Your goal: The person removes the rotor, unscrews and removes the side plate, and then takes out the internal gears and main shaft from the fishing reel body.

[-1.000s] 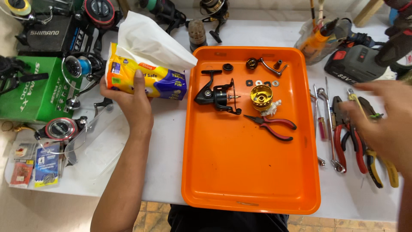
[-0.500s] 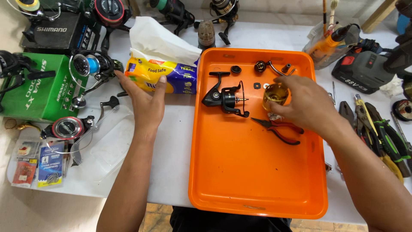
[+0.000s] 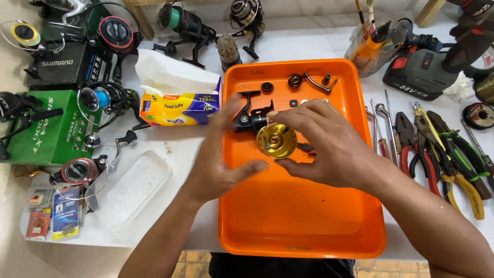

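Head view, looking down. My right hand (image 3: 329,146) comes in from the near right, palm down, its fingers curled around the rim of a gold fishing-reel spool (image 3: 276,140), grasping it just above the orange tray (image 3: 303,226). My left hand (image 3: 224,154) rises from the near left, blurred, fingers spread and released; its thumb lies just beside the spool, and I cannot tell whether it touches. A black reel body (image 3: 247,119) lies on the tray, partly hidden behind both hands. A crank handle (image 3: 309,81) and small black parts lie at the tray's far edge. The tray sits on a white table (image 3: 198,136). Left of it: a tissue pack (image 3: 177,98), a green box (image 3: 49,131) and several spinning reels. Right of it: pliers (image 3: 453,149), screwdrivers and a cordless drill (image 3: 427,72).
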